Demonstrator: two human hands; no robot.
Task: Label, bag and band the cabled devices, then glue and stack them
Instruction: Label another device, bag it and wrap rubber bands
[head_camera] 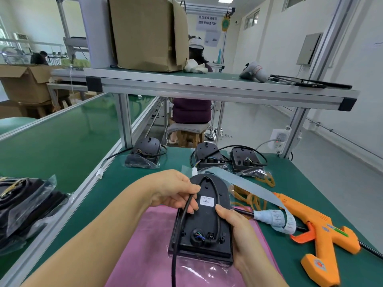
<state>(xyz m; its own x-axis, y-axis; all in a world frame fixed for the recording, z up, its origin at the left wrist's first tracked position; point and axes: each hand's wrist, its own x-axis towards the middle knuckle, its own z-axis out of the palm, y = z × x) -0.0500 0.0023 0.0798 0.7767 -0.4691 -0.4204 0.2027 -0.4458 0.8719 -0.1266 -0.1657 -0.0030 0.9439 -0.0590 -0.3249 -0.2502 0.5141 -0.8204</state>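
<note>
A black arch-shaped device (204, 222) lies back-up over a pink sheet (149, 245), its lower end in a clear plastic bag (199, 266). A white label (207, 200) is stuck on its back. My left hand (176, 190) pinches the device's black cable (182, 220) near the top left. My right hand (234, 228) grips the device's right edge, thumb close to the label. A roll of labels (273, 219) with a long backing strip (238, 183) lies just right. An orange glue gun (323, 235) lies further right.
Three more black devices (146, 151) (209, 156) (245, 159) stand in bags at the table's back. Rubber bands (250, 198) lie in a loose heap. Bagged devices (22, 206) are stacked on the green conveyor at left. An aluminium shelf (207, 88) spans overhead; a person sits beyond.
</note>
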